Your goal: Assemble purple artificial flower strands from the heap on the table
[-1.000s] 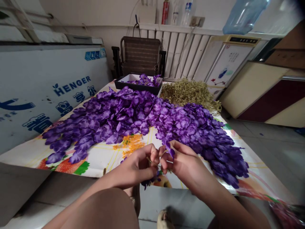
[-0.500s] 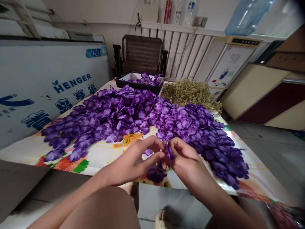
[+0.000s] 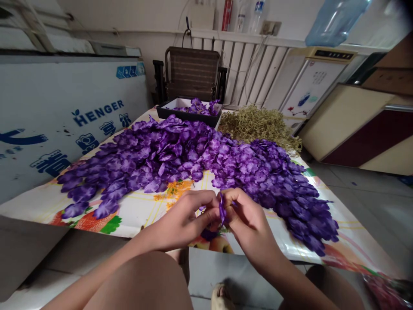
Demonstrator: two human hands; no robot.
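Note:
My left hand (image 3: 193, 217) and my right hand (image 3: 247, 215) meet above the near edge of the table, fingertips almost touching. A purple cloth petal (image 3: 222, 209) stands upright between them, pinched by my right thumb and forefinger. Closed beside it, my left fingers hold a purple artificial flower (image 3: 209, 234) whose dark petals show beneath them; the exact grip is hidden. Beyond my hands lies a wide heap of purple petals (image 3: 171, 146), running on into stacked petals (image 3: 258, 172) at the right.
Small orange flower centres (image 3: 176, 189) lie left of centre on the patterned tablecloth (image 3: 129, 215). Behind the heap are a black-rimmed box (image 3: 167, 113) holding purple flowers and a pile of greenish stems (image 3: 261, 122). A chair (image 3: 193, 71) stands at the far side, a white freezer (image 3: 71, 107) at the left.
The petal has shifted slightly left and come more upright between my hands. My left hand has closed in on it, and the flower below is now more covered.

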